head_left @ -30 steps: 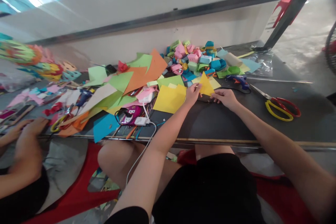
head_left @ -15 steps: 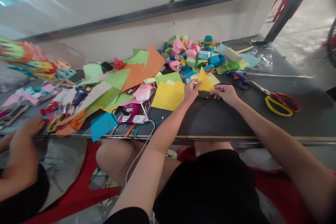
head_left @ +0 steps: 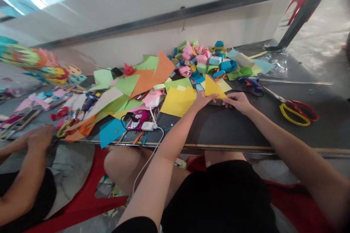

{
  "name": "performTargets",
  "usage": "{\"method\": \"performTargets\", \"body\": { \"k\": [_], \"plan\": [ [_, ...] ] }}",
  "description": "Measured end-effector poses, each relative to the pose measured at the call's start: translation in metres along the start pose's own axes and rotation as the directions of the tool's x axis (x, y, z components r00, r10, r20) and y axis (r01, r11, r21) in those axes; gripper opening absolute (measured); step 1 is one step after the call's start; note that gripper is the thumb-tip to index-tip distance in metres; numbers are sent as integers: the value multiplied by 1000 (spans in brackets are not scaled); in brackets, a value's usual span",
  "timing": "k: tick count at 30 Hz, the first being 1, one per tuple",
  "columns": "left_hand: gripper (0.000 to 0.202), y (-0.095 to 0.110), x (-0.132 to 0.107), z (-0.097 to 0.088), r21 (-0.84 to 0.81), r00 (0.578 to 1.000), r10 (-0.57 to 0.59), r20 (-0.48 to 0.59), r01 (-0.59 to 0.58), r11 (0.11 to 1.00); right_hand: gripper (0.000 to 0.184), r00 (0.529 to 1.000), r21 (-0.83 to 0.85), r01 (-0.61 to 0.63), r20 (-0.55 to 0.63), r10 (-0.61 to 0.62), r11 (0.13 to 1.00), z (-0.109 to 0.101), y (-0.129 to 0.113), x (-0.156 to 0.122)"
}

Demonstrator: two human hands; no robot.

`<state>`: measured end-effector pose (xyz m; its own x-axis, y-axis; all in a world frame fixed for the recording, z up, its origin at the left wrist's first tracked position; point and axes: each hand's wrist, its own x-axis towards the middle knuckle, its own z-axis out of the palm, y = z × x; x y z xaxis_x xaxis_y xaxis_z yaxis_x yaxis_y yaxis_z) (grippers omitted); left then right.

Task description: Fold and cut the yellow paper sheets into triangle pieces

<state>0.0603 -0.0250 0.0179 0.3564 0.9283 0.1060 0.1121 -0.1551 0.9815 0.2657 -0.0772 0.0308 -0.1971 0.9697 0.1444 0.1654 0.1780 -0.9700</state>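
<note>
A yellow piece of paper [head_left: 213,88], folded into a triangle, is held up just above the dark table. My left hand [head_left: 203,100] pinches its lower left part, thumb lying along the bottom edge. At the lower right corner, my right hand [head_left: 237,102] grips it between thumb and fingers. Larger yellow sheets [head_left: 178,101] lie to the left of my left hand. Behind the triangle is a heap of small folded paper pieces [head_left: 202,58] in pink, green and blue. A blue glue gun [head_left: 251,83] rests beyond my right hand.
Red-and-yellow-handled scissors [head_left: 298,112] lie on the right of the table [head_left: 224,127]. A purple power strip [head_left: 138,119] with a white cable [head_left: 158,139] sits at left, among coloured sheets [head_left: 128,85]. Another person's hands [head_left: 41,136] are at the far left edge.
The camera view has shifted slightly. My left thumb now lies along the triangle's bottom edge, and the triangle has tilted a little. The other person's hands have come closer together.
</note>
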Motion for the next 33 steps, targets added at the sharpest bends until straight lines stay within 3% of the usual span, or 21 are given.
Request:
{"method": "performTargets", "body": {
  "k": [2,8,15,20,26,33],
  "plan": [
    [42,2,-3,0,6,998,-25,52,24,1000,56,1000,11,-13,-20,13,1000,0,0,0],
    [34,-4,-3,2,-44,998,-40,54,42,998,58,995,-73,-65,-77,60,995,2,2,0],
    [54,0,0,-4,33,988,-18,151,14,999,57,994,-87,-63,-98,55,994,1,3,-2],
    [66,13,-2,-24,220,995,91,-39,-80,972,57,992,-111,-65,-111,52,992,2,3,-2],
    [65,8,0,-47,211,979,46,-199,-3,978,54,988,-49,-67,-144,60,997,3,2,-3],
    [66,3,-1,-34,194,997,28,-69,-14,981,60,991,93,-57,-117,68,994,3,2,0]
  ]
}}
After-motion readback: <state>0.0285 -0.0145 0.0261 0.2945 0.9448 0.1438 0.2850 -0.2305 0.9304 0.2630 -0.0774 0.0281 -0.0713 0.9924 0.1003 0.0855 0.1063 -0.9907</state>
